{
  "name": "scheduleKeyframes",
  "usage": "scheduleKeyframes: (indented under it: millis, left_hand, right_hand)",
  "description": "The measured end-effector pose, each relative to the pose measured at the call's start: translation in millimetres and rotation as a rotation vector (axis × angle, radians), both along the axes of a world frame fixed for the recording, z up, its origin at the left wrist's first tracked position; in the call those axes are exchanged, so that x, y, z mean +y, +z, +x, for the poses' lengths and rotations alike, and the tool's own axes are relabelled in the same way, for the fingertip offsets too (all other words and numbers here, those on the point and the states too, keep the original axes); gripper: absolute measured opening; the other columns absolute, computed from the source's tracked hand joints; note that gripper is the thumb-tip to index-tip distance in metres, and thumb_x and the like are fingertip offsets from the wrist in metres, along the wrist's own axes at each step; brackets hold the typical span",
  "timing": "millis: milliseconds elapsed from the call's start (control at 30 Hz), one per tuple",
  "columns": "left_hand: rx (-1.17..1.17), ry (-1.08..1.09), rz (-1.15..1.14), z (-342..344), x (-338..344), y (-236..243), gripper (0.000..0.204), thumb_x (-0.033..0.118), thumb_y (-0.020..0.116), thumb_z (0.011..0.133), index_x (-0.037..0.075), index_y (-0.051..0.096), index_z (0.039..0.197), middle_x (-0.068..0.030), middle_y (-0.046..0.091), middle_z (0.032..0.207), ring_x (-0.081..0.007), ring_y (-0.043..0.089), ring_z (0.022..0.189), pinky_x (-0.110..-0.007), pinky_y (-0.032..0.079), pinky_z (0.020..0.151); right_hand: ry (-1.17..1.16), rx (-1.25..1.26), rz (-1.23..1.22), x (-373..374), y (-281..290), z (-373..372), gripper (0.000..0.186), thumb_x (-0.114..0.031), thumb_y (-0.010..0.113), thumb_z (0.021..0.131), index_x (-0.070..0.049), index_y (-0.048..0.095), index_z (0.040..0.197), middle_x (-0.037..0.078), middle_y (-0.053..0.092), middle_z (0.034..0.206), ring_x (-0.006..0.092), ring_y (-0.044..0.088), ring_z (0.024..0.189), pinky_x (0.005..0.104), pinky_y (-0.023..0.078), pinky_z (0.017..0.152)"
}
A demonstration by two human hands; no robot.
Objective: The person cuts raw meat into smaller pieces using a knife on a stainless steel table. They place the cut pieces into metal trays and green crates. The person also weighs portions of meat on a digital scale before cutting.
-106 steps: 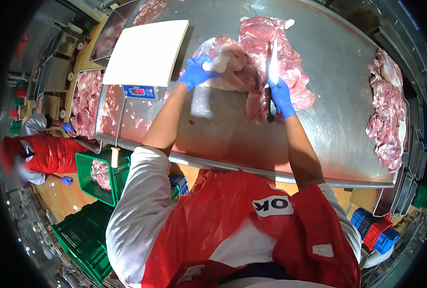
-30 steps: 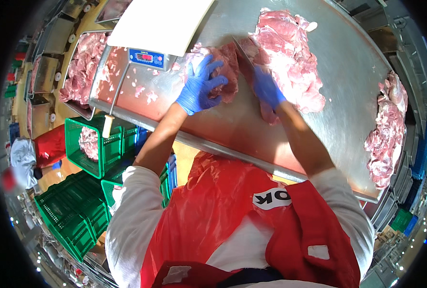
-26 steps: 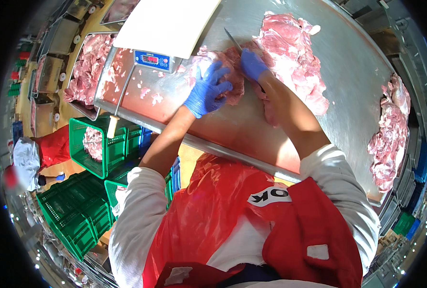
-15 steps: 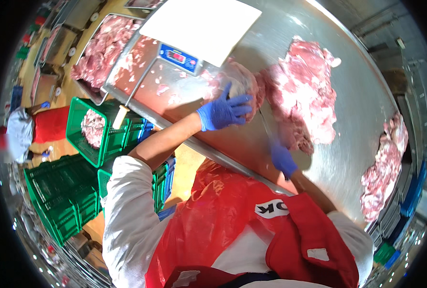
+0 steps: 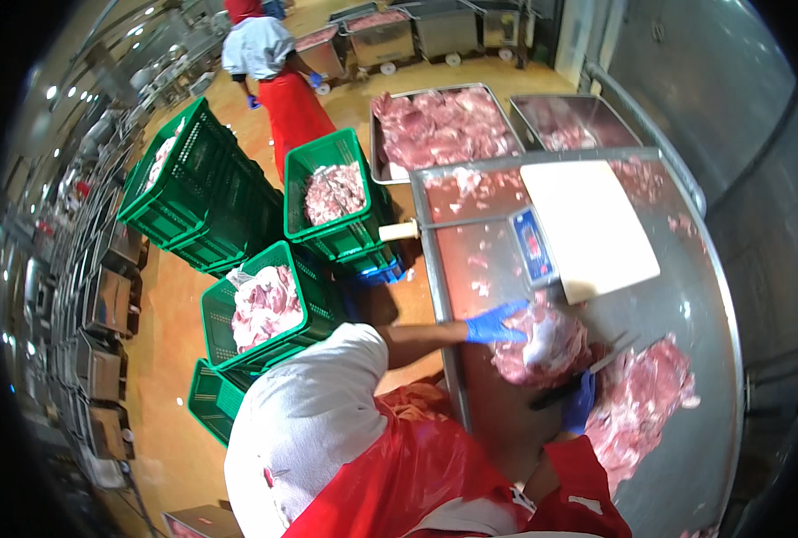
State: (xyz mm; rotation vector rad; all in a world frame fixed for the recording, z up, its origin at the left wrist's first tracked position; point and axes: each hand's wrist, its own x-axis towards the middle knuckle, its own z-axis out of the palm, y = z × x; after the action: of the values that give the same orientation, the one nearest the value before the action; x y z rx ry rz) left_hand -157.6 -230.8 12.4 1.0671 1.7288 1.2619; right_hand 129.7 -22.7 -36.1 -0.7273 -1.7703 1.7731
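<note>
My left hand (image 5: pixel 496 325), in a blue glove, lies with fingers stretched out against the left side of a rounded chunk of raw meat (image 5: pixel 542 354) on the steel table. Close to that chunk's right side, my blue-gloved right hand (image 5: pixel 580 403) is closed around a knife (image 5: pixel 607 357). The knife's dark handle sticks out to the left of the hand, and its blade slants up and right between two pieces of meat. A larger, flat slab of raw meat (image 5: pixel 639 403) lies to the right, partly behind my right hand and sleeve.
A scale (image 5: pixel 533 247) with a white board (image 5: pixel 587 229) stands farther back on the table (image 5: pixel 444 296). A rod with a pale handle (image 5: pixel 399 230) juts over the left edge. Green crates (image 5: pixel 300 323) with meat stand left; a meat-filled tray (image 5: pixel 516 130) is behind. A person (image 5: pixel 282 90) stands beyond.
My view has swung left, bringing more crates and floor into sight. My left hand stays on the rounded chunk. The knife blade now points up and right instead of up and left.
</note>
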Motion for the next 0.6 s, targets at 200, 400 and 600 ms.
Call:
scheduleKeyframes:
  millis: [200, 400, 600]
  left_hand:
    - [-0.246, -0.074, 0.004, -9, 29, 12, 0.087, 0.031, 0.082, 0.077, 0.011, 0.038, 0.149, -0.0154, 0.048, 0.143, -0.0268, 0.042, 0.134, -0.038, 0.037, 0.112]
    - [-0.339, -0.289, -0.098, -21, 25, 69, 0.072, 0.029, 0.077, 0.079, 0.014, 0.048, 0.143, -0.01, 0.059, 0.125, -0.0218, 0.054, 0.115, -0.034, 0.046, 0.098]
    - [-0.093, -0.748, -0.294, -19, 45, 68, 0.076, 0.035, 0.079, 0.079, 0.013, 0.046, 0.143, -0.0089, 0.062, 0.118, -0.0198, 0.058, 0.107, -0.033, 0.048, 0.092]
  right_hand:
    - [0.266, -0.321, 0.439, 5, 45, -30, 0.029, -0.017, 0.041, 0.103, 0.001, 0.058, 0.119, 0.012, 0.056, 0.097, 0.0233, 0.055, 0.091, 0.0337, 0.047, 0.083]
    - [0.138, -0.238, 0.091, -42, 31, -25, 0.031, -0.016, 0.043, 0.102, 0.0, 0.056, 0.125, 0.012, 0.057, 0.106, 0.0242, 0.057, 0.099, 0.0337, 0.047, 0.088]
    - [0.039, -0.283, 0.023, -93, 33, -5, 0.033, -0.018, 0.044, 0.103, -0.001, 0.053, 0.129, 0.011, 0.057, 0.113, 0.0237, 0.056, 0.104, 0.0348, 0.047, 0.091]
